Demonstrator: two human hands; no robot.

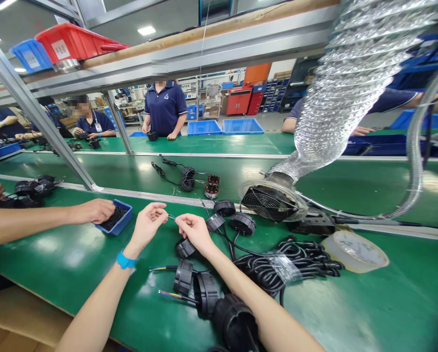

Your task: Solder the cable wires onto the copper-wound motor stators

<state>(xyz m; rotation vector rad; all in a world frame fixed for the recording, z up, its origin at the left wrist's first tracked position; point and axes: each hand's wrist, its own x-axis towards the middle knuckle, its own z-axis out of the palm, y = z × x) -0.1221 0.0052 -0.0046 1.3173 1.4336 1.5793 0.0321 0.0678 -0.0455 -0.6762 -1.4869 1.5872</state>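
My left hand (149,222) and my right hand (193,230) are raised over the green bench (57,254), both pinched on a thin wire end (172,216) held between them. A blue band sits on my left wrist. Under my right forearm lie several black round caps with cables, among them a black cap (184,276) with coloured wire ends sticking out to the left. A bundle of black cables (288,266) wrapped in clear film lies to the right.
A neighbour's hand (94,210) reaches into a small blue tray (116,218) of black parts at the left. A fan on a silver duct (272,200) stands at the right, with a clock (354,249) lying flat beside it. Other people work across the conveyor.
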